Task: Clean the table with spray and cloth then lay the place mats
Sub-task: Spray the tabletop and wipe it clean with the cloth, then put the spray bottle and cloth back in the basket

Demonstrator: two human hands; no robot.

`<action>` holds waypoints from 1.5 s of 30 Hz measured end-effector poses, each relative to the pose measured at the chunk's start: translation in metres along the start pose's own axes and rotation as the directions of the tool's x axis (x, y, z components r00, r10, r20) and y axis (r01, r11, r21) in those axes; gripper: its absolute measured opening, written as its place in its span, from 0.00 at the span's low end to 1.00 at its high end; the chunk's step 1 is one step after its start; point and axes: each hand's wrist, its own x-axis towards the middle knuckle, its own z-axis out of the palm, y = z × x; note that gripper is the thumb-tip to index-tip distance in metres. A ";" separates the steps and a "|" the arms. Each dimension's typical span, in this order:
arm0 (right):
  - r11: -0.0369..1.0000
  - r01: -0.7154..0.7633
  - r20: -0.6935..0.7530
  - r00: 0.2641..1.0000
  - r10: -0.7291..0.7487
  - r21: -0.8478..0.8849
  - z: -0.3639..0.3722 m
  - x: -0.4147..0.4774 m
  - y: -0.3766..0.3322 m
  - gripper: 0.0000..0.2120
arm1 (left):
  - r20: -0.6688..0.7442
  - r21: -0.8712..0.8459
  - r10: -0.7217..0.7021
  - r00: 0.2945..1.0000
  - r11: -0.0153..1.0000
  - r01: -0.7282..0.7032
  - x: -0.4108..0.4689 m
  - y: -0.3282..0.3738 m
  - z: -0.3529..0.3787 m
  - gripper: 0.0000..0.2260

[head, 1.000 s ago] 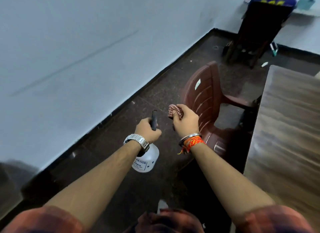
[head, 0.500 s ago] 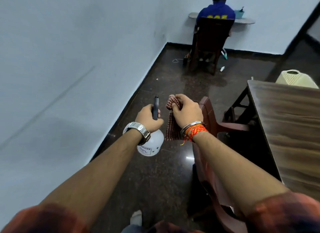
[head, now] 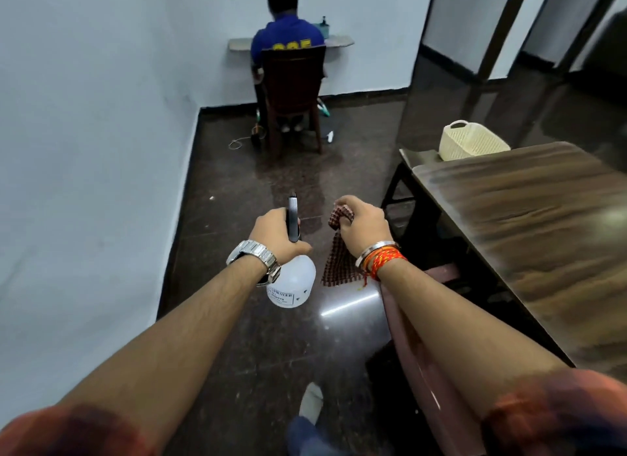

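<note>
Left hand (head: 276,233) grips the spray bottle (head: 293,282), right hand (head: 363,230) clutches the checked cloth (head: 339,265); spraying the worktop (head: 529,224) comes next.

A dark wood-grain bench (head: 543,235) fills the right side of the frame, its top bare and glossy. A cream woven basket (head: 471,141) sits at its far end; whether it rests on the bench itself is unclear. The dark polished floor (head: 258,337) carries a brown plastic chair (head: 417,370) just beside the bench, a wooden chair (head: 293,92) at upper centre, and a loose cable (head: 237,143) near it.
</note>
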 end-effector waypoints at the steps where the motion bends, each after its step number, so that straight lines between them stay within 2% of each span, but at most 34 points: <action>1: 1.000 -0.016 0.006 1.000 0.016 -0.023 0.004 0.021 0.005 0.13 | 0.009 0.003 0.023 1.000 1.000 -0.023 0.025 0.001 0.002 0.19; 5: 0.993 -0.116 -0.045 0.992 0.115 -0.031 0.014 0.099 0.025 0.10 | 0.089 0.014 0.082 0.993 0.996 -0.084 0.122 0.016 0.010 0.19; 11: 0.972 -0.232 -0.112 0.968 0.226 -0.047 0.020 0.209 0.045 0.11 | 0.189 0.020 0.211 0.959 0.976 -0.218 0.263 0.049 0.023 0.19; 15: 0.953 -0.299 -0.166 0.943 0.288 -0.047 0.021 0.275 0.072 0.13 | 0.296 0.021 0.303 0.906 0.946 -0.324 0.350 0.074 0.048 0.19; 19: 0.924 -0.374 -0.243 0.906 0.346 -0.078 0.021 0.350 0.106 0.13 | 0.346 0.008 0.396 0.850 0.905 -0.425 0.440 0.100 0.078 0.19; 22: 0.888 -0.455 -0.303 0.857 0.417 -0.067 0.014 0.404 0.125 0.14 | 0.402 0.004 0.439 0.803 0.877 -0.481 0.503 0.123 0.094 0.20; 25: 0.845 -0.533 -0.352 0.798 0.490 -0.032 0.001 0.452 0.142 0.14 | 0.472 -0.037 0.498 0.727 0.836 -0.548 0.563 0.158 0.108 0.18; 33: 0.744 -0.667 -0.452 0.652 0.608 0.038 -0.039 0.547 0.232 0.17 | 0.591 -0.158 0.598 0.542 0.744 -0.649 0.687 0.253 0.189 0.25; 38: 0.698 -0.710 -0.482 0.582 0.655 0.091 -0.062 0.598 0.313 0.17 | 0.624 -0.162 0.617 0.480 0.703 -0.692 0.745 0.311 0.255 0.24; 41: 0.665 -0.730 -0.480 0.532 0.698 0.157 -0.080 0.627 0.355 0.17 | 0.686 -0.153 0.598 0.414 0.676 -0.721 0.783 0.353 0.293 0.22; 45: 0.627 -0.762 -0.509 0.481 0.714 0.161 -0.102 0.670 0.407 0.17 | 0.667 -0.236 0.626 0.405 0.692 -0.682 0.835 0.401 0.343 0.24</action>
